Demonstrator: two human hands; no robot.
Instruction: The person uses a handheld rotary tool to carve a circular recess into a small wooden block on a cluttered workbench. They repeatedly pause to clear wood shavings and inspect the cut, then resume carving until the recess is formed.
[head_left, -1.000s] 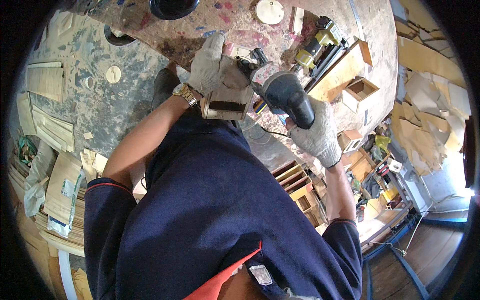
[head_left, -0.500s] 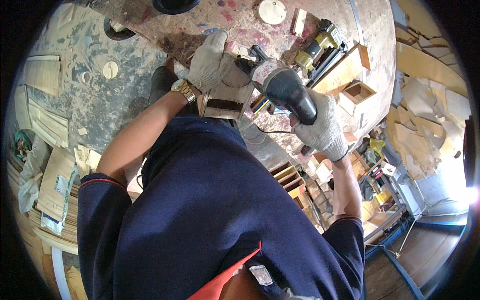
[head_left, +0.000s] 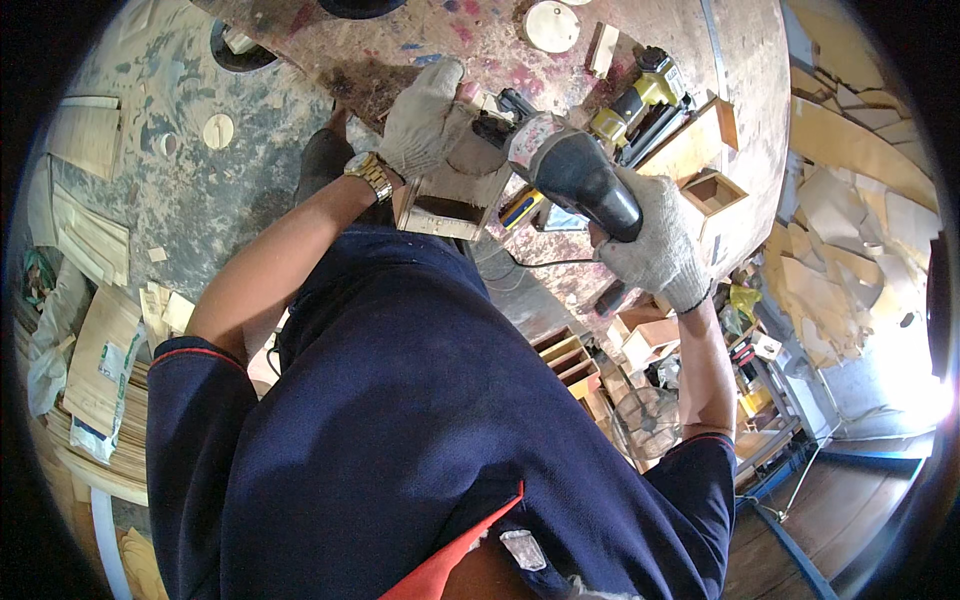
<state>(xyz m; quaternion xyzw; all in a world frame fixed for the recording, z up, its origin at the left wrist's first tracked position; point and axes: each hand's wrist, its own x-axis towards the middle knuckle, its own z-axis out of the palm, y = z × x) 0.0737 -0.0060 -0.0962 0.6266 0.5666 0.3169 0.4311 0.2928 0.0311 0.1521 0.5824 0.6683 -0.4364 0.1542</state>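
My right hand (head_left: 655,235), in a knitted work glove, is wrapped round the black body of a power sander (head_left: 575,175). Its head, patched with pink-and-white patterned tape, points toward a small wooden box (head_left: 450,208). A round disc at the head lies over the upper part of the box; whether it touches the wood I cannot tell. My left hand (head_left: 415,125), gloved too, grips the box from its left side, fingers partly hidden behind it. The box's dark rectangular opening faces me. A cord (head_left: 545,263) trails from near the sander.
Right of the sander a yellow-and-black nail gun (head_left: 640,95) lies on the stained worktable (head_left: 380,60). An open wooden box (head_left: 712,193) and a board (head_left: 690,145) are beside it. A wooden disc (head_left: 551,27) sits farther back. Thin wood sheets (head_left: 105,360) are stacked left; offcuts (head_left: 840,220) pile right.
The sander and my right hand have shifted slightly to the right and nearer. My left hand and the box stay almost in place. The view has moved a little.
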